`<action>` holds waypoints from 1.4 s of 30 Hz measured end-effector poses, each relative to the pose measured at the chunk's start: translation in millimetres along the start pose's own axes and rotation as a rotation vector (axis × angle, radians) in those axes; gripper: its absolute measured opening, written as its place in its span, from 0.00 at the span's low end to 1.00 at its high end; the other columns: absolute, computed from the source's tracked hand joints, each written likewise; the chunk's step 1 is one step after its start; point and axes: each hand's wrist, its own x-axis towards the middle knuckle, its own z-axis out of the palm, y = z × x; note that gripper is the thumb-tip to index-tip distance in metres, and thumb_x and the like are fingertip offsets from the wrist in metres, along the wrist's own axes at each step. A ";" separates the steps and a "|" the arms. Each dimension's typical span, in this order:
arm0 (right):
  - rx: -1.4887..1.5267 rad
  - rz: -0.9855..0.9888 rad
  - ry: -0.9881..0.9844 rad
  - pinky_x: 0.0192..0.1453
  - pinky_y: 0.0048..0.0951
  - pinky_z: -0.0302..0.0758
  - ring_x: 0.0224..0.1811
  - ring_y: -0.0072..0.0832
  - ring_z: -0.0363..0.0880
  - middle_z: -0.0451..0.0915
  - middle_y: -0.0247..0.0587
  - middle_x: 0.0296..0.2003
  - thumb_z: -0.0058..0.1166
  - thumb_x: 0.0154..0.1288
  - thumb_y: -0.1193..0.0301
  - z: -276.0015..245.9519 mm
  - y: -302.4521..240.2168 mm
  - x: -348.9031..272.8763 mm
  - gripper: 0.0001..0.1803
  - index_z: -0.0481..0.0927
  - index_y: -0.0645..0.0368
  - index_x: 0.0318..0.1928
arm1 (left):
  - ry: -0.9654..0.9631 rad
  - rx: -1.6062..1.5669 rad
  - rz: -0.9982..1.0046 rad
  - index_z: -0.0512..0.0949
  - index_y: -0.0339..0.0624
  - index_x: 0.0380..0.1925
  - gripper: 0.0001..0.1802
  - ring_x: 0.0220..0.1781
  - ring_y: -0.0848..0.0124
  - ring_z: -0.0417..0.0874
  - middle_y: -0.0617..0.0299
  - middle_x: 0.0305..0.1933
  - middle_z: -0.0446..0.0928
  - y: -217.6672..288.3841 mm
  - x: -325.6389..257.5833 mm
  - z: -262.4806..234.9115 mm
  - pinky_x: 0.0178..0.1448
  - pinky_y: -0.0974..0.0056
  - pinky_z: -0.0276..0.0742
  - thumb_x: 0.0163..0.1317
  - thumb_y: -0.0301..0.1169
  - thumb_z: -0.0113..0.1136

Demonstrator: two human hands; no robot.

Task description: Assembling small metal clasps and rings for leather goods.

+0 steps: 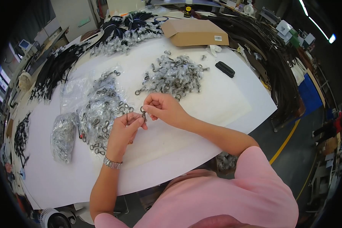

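Between my two hands is a small dark metal swivel clasp [143, 113] with a ring at its upper end. My left hand [126, 128], with a metal watch on the wrist, pinches its lower part between thumb and fingers. The fingers of my right hand [163, 109] are closed on the ring end. Just left of my left hand lies a heap of metal clasps [102, 102], many loose and some under clear plastic. Beyond my right hand is a pile of clasps wrapped in clear film [174, 75].
A filled clear bag [63, 136] lies on the white table [216, 102] at left. Bundles of black straps [60, 64] line the far left edge. At the back are a cardboard box [193, 33] and a black bottle [187, 9]; a black case [225, 69] lies at right, near dark hanging strips [273, 60].
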 end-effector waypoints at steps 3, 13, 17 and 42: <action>-0.187 -0.112 0.120 0.34 0.21 0.73 0.28 0.14 0.75 0.79 0.27 0.27 0.61 0.74 0.70 2.8 2.0 -2.9 0.07 0.80 0.62 0.41 | 0.004 -0.023 -0.001 0.84 0.37 0.41 0.10 0.15 0.87 0.58 0.63 0.31 0.84 -1.8 -0.1 1.3 0.18 0.74 0.49 0.73 0.33 0.62; -0.333 -0.150 0.174 0.31 0.21 0.71 0.28 0.14 0.75 0.78 0.27 0.26 0.62 0.73 0.70 -2.6 -17.4 -4.4 0.09 0.82 0.64 0.37 | -0.151 -0.191 -0.024 0.82 0.32 0.48 0.14 0.15 0.88 0.59 0.61 0.34 0.84 -4.5 -0.5 9.9 0.18 0.77 0.50 0.75 0.34 0.59; 0.087 -0.075 0.161 0.36 0.20 0.75 0.31 0.14 0.77 0.81 0.26 0.31 0.63 0.74 0.67 -6.3 -11.9 -0.8 0.10 0.84 0.63 0.43 | -0.141 -0.246 0.020 0.82 0.31 0.49 0.14 0.15 0.88 0.61 0.62 0.33 0.83 -10.7 0.6 11.1 0.18 0.77 0.51 0.77 0.33 0.58; 0.410 0.175 0.162 0.56 0.28 0.79 0.44 0.25 0.84 0.87 0.38 0.45 0.55 0.79 0.59 14.4 14.0 -8.9 0.19 0.85 0.65 0.52 | 0.038 -0.099 0.143 0.82 0.35 0.56 0.16 0.17 0.86 0.63 0.65 0.33 0.86 -11.9 -2.2 13.4 0.17 0.76 0.56 0.76 0.34 0.56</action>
